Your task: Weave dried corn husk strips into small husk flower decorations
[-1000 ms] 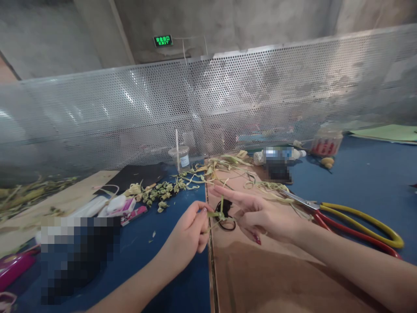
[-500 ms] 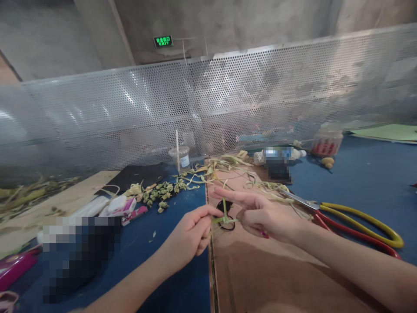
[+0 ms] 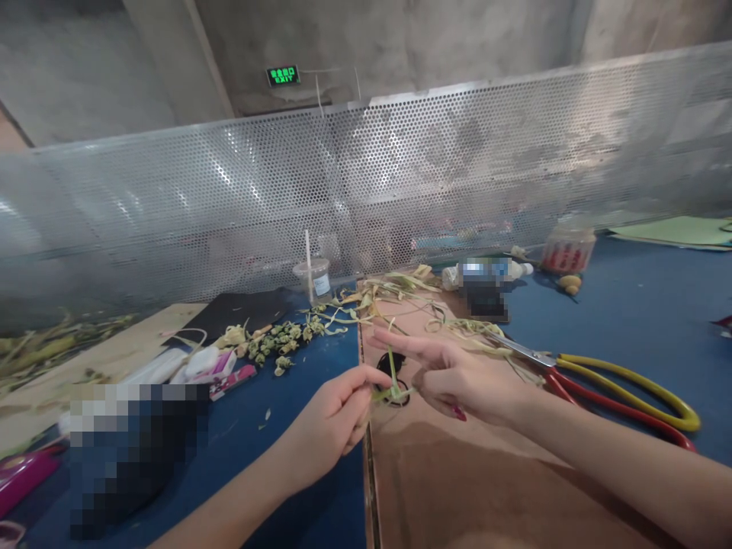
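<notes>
Between my two hands is a small green leaf piece [image 3: 393,369] with one strip standing up and short ends to the sides. My left hand [image 3: 343,408] pinches its left end between thumb and index finger. My right hand [image 3: 451,374] grips the right side, its upper fingers stretched left behind the upright strip. Under the piece, a black looped object [image 3: 396,390] lies on the brown board [image 3: 446,488]. Scissors [image 3: 543,357] with one yellow and one red handle lie beyond my right forearm.
Loose leaf strips [image 3: 400,284] and small knotted green pieces [image 3: 280,341] lie farther back. Behind them are a plastic cup with a straw [image 3: 313,280], a bottle [image 3: 515,270] and a jar [image 3: 568,250]. A perforated metal screen [image 3: 257,191] borders the table.
The view has shifted slightly. Both hands keep nearly the same place and hold, and the upright strip leans a little more to the left.
</notes>
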Motion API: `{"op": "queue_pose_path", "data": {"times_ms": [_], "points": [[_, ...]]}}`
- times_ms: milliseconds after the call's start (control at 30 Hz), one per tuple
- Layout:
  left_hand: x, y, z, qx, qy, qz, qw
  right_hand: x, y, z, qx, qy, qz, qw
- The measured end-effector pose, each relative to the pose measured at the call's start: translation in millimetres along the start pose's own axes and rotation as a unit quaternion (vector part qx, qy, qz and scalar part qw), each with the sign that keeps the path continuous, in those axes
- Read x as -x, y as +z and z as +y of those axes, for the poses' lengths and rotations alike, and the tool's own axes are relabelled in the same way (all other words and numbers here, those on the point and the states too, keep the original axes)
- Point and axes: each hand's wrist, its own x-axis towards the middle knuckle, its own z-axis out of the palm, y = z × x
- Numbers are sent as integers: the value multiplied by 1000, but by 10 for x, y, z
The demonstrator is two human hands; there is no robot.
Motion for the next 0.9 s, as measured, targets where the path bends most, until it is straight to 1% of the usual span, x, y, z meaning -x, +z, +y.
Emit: {"op": "queue_pose_path", "data": {"times_ms": [267, 333, 467, 667, 900], "points": [[-2, 2, 82, -94, 4, 50, 994, -3, 20, -8, -23, -11, -5, 1000], [-2, -4, 79, -105, 2, 55, 993, -5, 17, -3, -26, -8, -8, 1000], [-21, -8, 53, -69, 0, 38, 997, -12, 5, 12, -34, -1, -6, 999], [-44, -12, 63, 7, -22, 15, 1000, -30, -5, 42, -49, -17, -3, 999], [-20, -16, 55, -2, -10, 14, 1000, 0, 33, -29, -1, -4, 10, 1000]]}}
